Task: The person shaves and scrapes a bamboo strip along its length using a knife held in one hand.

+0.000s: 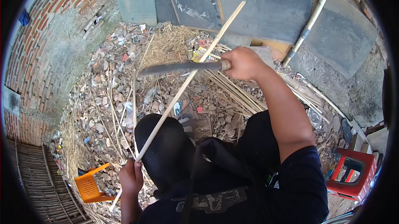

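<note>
A long pale bamboo strip [169, 106] slants from lower left to upper right across my bent knee. Near its lower end, my left hand [131, 177] is closed around it. My right hand [245, 62] grips the handle of a machete [170, 69], whose dark blade points left. The blade crosses the upper half of the strip; whether the edge touches or bites into it, I cannot tell. Beyond the blade, the strip's far end rises free. Several split bamboo strips [235, 93] lie on the ground under the right forearm.
Rubble [99, 91] and a heap of fine shavings [166, 47] cover the ground. An orange plastic chair [88, 185] is at lower left, a red plastic stool [353, 174] at lower right. A brick wall [54, 37] rises at left; a pipe [309, 24] leans at upper right.
</note>
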{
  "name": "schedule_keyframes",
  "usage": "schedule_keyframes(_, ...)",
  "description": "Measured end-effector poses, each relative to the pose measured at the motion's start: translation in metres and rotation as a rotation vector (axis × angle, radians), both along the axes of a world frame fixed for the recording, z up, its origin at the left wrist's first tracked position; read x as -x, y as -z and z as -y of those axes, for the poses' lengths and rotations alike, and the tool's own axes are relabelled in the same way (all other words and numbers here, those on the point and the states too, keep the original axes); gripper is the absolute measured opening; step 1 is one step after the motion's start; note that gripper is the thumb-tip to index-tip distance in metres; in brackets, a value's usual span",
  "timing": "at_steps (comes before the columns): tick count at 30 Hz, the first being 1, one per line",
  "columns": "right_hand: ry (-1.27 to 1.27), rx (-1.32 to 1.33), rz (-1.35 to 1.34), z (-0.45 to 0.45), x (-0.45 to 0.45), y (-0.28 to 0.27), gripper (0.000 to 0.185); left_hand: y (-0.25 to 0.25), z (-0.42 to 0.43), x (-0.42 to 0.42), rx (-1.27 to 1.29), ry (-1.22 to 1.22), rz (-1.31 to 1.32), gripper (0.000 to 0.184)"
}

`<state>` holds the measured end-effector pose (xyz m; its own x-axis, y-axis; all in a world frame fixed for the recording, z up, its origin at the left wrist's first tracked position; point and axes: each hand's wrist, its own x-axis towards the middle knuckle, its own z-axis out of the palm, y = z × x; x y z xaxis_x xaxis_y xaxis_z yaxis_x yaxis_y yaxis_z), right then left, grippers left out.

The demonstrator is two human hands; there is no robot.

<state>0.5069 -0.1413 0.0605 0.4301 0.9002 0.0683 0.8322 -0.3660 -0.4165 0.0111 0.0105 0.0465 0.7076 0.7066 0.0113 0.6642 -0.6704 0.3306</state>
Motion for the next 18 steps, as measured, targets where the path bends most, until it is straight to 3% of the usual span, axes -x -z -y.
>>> schedule_keyframes(2, 0.090, -0.042, -0.111, 0.001, -0.015, 0.015, 0.025, 0.005, 0.001, 0.002, -0.103, 0.006, -0.002, 0.029)
schedule_keyframes(5, 0.101, -0.001, -0.075, 0.000, -0.021, 0.018, 0.027, 0.003, 0.000, 0.002, -0.098, 0.026, 0.014, 0.027)
schedule_keyframes(8, 0.021, 0.031, 0.078, -0.003, 0.002, 0.007, 0.027, -0.001, -0.001, 0.000, 0.067, -0.003, 0.071, 0.026)
schedule_keyframes(12, 0.213, -0.069, -0.269, -0.005, -0.037, 0.038, 0.026, 0.002, 0.000, -0.001, 0.134, -0.057, 0.113, 0.026)
schedule_keyframes(15, 0.220, 0.009, -0.206, 0.000, -0.043, 0.039, 0.025, -0.010, 0.000, -0.001, 0.093, -0.030, 0.022, 0.022)
schedule_keyframes(18, 0.025, 0.073, -0.069, -0.002, -0.014, 0.024, 0.024, -0.014, 0.003, -0.013, -0.094, 0.101, 0.021, 0.018)
